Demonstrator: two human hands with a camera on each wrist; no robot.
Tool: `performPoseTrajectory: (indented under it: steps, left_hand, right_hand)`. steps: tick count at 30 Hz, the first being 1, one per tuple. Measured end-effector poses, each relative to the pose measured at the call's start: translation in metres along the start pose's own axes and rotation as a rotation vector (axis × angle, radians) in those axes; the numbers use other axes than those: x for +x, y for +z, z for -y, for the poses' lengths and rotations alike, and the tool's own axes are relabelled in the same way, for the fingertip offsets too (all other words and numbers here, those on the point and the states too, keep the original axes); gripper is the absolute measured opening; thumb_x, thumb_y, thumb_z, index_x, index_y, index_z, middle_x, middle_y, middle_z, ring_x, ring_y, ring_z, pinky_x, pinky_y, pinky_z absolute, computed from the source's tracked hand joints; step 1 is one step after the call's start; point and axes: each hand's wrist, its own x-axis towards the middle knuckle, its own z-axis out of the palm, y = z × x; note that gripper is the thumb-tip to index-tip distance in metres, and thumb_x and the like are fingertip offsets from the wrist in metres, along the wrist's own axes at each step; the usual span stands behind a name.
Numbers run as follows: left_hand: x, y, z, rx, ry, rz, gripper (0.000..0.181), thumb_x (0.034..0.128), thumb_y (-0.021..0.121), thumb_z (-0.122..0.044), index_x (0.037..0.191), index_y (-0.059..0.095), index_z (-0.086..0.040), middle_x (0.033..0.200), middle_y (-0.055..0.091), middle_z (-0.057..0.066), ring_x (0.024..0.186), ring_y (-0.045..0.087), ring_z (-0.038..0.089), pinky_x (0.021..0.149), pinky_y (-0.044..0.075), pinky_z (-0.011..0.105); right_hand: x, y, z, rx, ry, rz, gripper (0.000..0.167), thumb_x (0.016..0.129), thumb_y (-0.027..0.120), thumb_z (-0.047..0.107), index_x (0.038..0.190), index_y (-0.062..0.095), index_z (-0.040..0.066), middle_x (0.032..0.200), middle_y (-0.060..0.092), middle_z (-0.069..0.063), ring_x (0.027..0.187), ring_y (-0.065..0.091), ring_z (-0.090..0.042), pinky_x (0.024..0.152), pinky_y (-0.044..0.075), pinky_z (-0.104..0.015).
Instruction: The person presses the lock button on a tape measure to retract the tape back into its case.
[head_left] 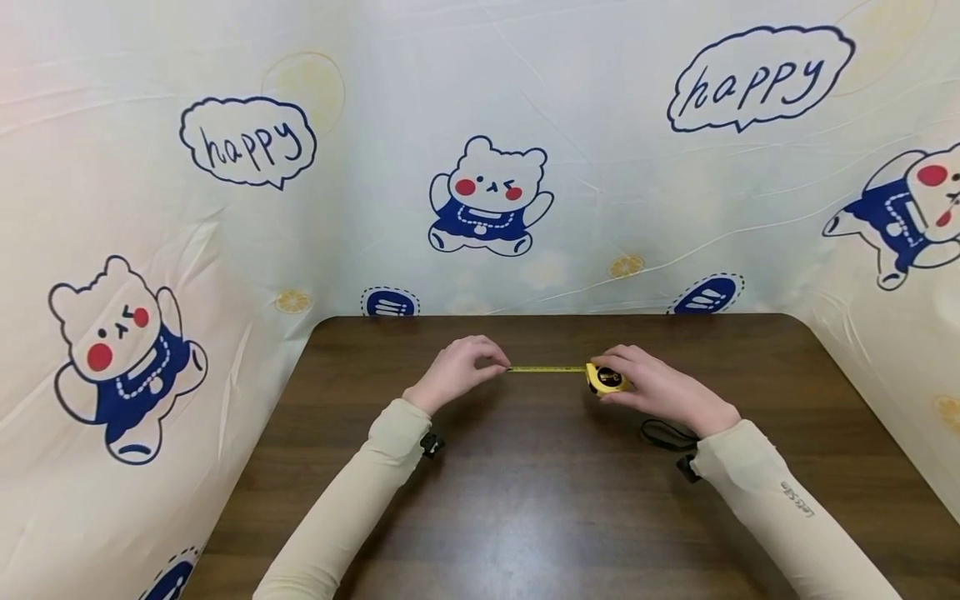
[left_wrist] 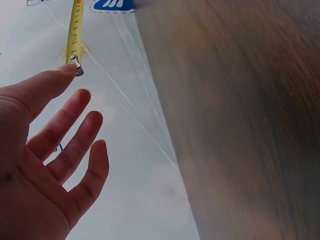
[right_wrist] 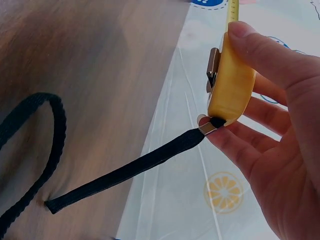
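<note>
A yellow and black tape measure (head_left: 609,378) is held by my right hand (head_left: 660,385), thumb and fingers around its case. From the case a yellow tape blade (head_left: 547,369) runs straight out to the left. My left hand (head_left: 459,371) pinches the metal end hook (left_wrist: 76,65) with the thumb; the index finger is mostly hidden there, and the other fingers are spread loosely. In the right wrist view the case (right_wrist: 232,82) shows edge-on, with a metal belt clip (right_wrist: 213,65) on its side. A black wrist strap (right_wrist: 135,167) hangs from the case's lower end.
Below the hands lies a dark brown wooden table (head_left: 525,500). Pale fabric (head_left: 375,183) printed with bears and the word "happy" rises behind it and at both sides. Dark wrist cameras (head_left: 432,444) sit under the sleeves.
</note>
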Motion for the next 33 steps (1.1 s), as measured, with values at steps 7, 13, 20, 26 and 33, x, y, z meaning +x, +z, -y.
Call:
performPoseTrajectory:
  steps: [7, 13, 20, 26, 33]
  left_hand:
    - [0.005, 0.007, -0.001, 0.027, 0.035, -0.008, 0.007, 0.0964, 0.077, -0.019, 0.101, 0.081, -0.019, 0.107, 0.074, -0.003, 0.105, 0.068, 0.017, 0.096, 0.054, 0.039]
    - [0.008, 0.011, -0.007, 0.001, 0.019, 0.014, 0.008, 0.0969, 0.077, -0.02, 0.103, 0.081, -0.019, 0.109, 0.074, -0.004, 0.107, 0.068, 0.017, 0.096, 0.054, 0.04]
    - [0.011, 0.018, -0.014, -0.002, 0.009, 0.037, 0.008, 0.098, 0.075, -0.021, 0.104, 0.081, -0.021, 0.11, 0.073, -0.005, 0.108, 0.067, 0.016, 0.095, 0.054, 0.039]
    - [0.014, 0.023, -0.022, -0.015, 0.008, 0.063, 0.01, 0.0993, 0.074, -0.021, 0.106, 0.081, -0.02, 0.112, 0.073, -0.005, 0.109, 0.066, 0.015, 0.096, 0.054, 0.039]
    - [0.016, 0.028, -0.028, -0.008, 0.024, 0.038, 0.009, 0.0975, 0.076, -0.021, 0.105, 0.081, -0.019, 0.114, 0.072, -0.003, 0.11, 0.065, 0.016, 0.097, 0.054, 0.039]
  right_hand:
    - [0.004, 0.003, 0.004, -0.009, -0.029, -0.017, 0.056, 0.089, 0.085, 0.021, 0.136, 0.064, -0.001, 0.125, 0.065, -0.014, 0.111, 0.061, -0.028, 0.092, 0.055, -0.046]
    - [0.008, 0.005, 0.008, -0.006, -0.026, 0.013, 0.054, 0.09, 0.084, 0.022, 0.135, 0.064, -0.001, 0.125, 0.064, -0.014, 0.111, 0.061, -0.027, 0.092, 0.055, -0.045]
    - [0.012, 0.007, 0.013, 0.024, -0.028, 0.028, 0.055, 0.089, 0.085, 0.021, 0.134, 0.064, -0.002, 0.125, 0.064, -0.014, 0.111, 0.06, -0.027, 0.093, 0.056, -0.045]
    - [0.017, 0.009, 0.016, 0.026, -0.047, 0.039, 0.054, 0.09, 0.084, 0.023, 0.134, 0.064, -0.001, 0.125, 0.064, -0.014, 0.11, 0.061, -0.026, 0.093, 0.056, -0.045]
    - [0.022, 0.01, 0.02, 0.03, -0.062, 0.057, 0.054, 0.091, 0.083, 0.025, 0.135, 0.064, -0.001, 0.126, 0.064, -0.013, 0.11, 0.061, -0.026, 0.093, 0.056, -0.043]
